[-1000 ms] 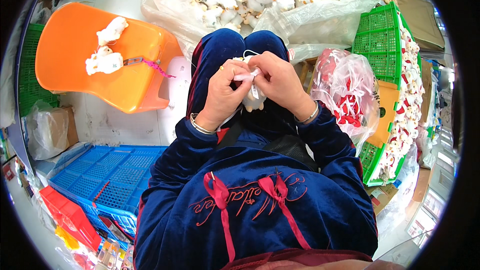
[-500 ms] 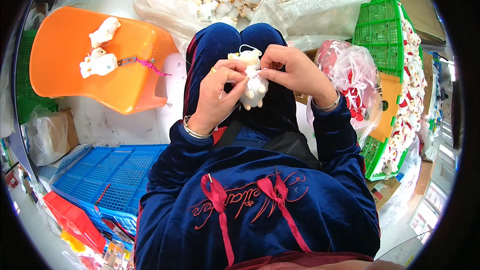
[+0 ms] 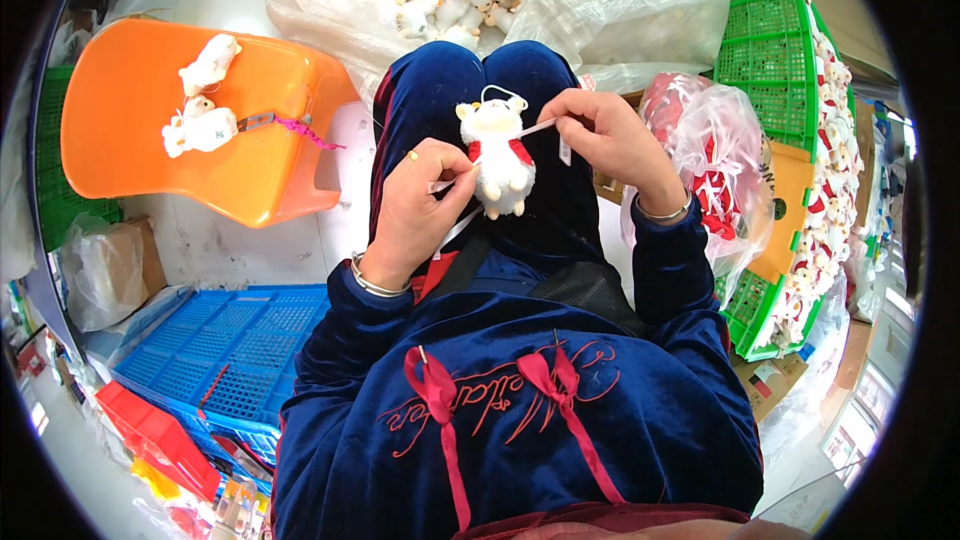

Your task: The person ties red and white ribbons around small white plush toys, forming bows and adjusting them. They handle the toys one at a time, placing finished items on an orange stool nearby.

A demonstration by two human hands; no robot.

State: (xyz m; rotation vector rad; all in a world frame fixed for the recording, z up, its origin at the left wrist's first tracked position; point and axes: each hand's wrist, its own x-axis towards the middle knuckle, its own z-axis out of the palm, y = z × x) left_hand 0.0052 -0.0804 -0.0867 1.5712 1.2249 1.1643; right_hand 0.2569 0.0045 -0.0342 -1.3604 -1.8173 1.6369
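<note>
A small white plush animal (image 3: 503, 175) with a red vest (image 3: 521, 151) and a loop of cord on its head lies face up on my lap. My left hand (image 3: 418, 202) pinches one end of a thin white ribbon at the toy's left side. On the other side, my right hand (image 3: 612, 143) pinches another end of white ribbon (image 3: 540, 127), stretched out from the toy's neck. Both hands are closed at the fingertips and sit slightly away from the toy's body. A small white tag (image 3: 565, 152) hangs just below my right fingers.
An orange stool (image 3: 130, 90) at the left bears two white plush toys and small scissors (image 3: 257, 121) with a pink cord. Ahead, a clear plastic sack (image 3: 620, 35) holds many plush toys. Right stand a bag of red pieces (image 3: 715, 190) and a green crate (image 3: 765, 70); blue crate (image 3: 220, 340) lower left.
My hands have moved apart from the toy's chest, drawing the white ribbon ends outward. The toy's face and red vest now show, where fingers covered its front before.
</note>
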